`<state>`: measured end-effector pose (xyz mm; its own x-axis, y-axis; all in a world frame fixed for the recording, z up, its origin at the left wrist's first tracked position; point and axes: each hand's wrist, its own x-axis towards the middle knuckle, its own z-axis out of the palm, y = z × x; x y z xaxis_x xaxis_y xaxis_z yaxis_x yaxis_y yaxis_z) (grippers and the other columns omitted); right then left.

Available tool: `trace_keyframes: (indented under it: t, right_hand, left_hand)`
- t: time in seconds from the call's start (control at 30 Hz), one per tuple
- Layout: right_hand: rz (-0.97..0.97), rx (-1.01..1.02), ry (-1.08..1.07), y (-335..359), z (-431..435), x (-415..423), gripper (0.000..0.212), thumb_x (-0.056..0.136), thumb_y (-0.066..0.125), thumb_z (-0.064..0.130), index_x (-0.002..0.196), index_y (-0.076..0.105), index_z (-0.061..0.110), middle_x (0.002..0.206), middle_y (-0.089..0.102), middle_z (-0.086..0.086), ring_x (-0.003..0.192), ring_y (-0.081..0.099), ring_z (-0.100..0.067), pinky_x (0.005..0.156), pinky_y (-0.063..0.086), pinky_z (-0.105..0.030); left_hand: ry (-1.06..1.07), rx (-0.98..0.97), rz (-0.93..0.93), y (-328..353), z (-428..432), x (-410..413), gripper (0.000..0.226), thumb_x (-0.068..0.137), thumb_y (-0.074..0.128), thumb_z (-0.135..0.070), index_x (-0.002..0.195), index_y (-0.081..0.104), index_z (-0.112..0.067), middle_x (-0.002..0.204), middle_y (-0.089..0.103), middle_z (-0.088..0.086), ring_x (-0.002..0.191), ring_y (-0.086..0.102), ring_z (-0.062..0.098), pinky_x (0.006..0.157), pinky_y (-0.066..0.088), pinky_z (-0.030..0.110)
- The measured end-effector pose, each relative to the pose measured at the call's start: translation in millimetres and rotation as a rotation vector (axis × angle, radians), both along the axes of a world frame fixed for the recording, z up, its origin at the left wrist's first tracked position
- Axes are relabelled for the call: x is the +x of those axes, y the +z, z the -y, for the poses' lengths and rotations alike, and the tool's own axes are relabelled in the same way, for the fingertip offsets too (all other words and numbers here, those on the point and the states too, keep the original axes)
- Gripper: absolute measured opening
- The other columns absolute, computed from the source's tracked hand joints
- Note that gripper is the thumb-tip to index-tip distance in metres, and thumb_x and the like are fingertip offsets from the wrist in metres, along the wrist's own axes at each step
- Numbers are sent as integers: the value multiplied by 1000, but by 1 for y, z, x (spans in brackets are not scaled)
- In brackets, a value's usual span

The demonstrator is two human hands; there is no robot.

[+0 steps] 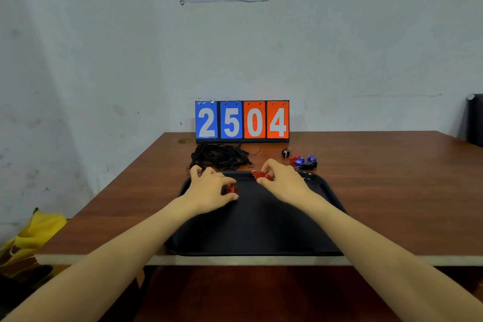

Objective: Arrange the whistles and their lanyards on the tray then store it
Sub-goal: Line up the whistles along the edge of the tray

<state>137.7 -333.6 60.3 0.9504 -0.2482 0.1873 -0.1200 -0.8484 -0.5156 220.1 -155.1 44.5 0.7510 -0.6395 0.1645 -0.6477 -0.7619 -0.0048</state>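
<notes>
Lowest in the frame, a left forearm [117,256] and a right forearm [379,251] are stretched up toward the centre over a black tray [256,230], which is set at the near edge of a brown table [392,191]. A red whistle [231,188] is gripped between the curled fingers and thumb of the left hand [209,188], above the tray's upper left part. A second red whistle [261,175] is pinched by the fingertips of the right hand [283,180] at the tray's far rim. Just above the tray, left of centre, a tangle of black lanyards [220,157] is heaped on the table. To the right of it, a cluster of red, blue and black whistles [303,161] is seen beside the tray's upper right corner. Behind these, a flip scoreboard [242,121] showing 2504 is stood against the wall. A yellow bag [39,230] is seen at lower left.
</notes>
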Motion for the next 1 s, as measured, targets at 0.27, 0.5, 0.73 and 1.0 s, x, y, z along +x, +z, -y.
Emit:
trace_keyframes:
  t: [0.27, 0.5, 0.73, 1.0]
  right_hand:
    - [-12, 24, 22, -4, -1, 5, 28, 89, 59, 34, 113, 50, 22, 113, 63, -2, 100, 61, -17, 89, 53, -36]
    - [-21, 12, 4, -6, -3, 13, 28, 88, 61, 36, 110, 52, 22, 110, 63, -1, 97, 61, -16, 86, 54, -34]
    - [-24, -27, 19, -5, -12, 20, 30, 88, 60, 36, 112, 52, 21, 112, 62, -1, 100, 60, -18, 87, 52, -36]
    - [-13, 34, 22, -6, -18, 20, 39, 83, 67, 37, 114, 50, 20, 110, 64, -1, 98, 62, -18, 85, 51, -33]
  left_hand:
    - [-58, -59, -146, 6, -14, 20, 49, 86, 52, -56, 132, 46, -40, 133, 51, -6, 129, 31, 14, 106, 10, 43]
    - [-56, -73, -160, 5, -17, 26, 50, 85, 53, -55, 132, 46, -39, 129, 52, -5, 128, 31, 15, 106, 11, 43]
    - [-72, -75, -152, 4, -17, 29, 51, 85, 53, -55, 133, 45, -39, 131, 50, -4, 130, 29, 16, 106, 11, 43]
    - [-77, -64, -151, 1, -13, 34, 54, 84, 53, -57, 135, 42, -40, 134, 50, -4, 131, 29, 16, 107, 10, 44]
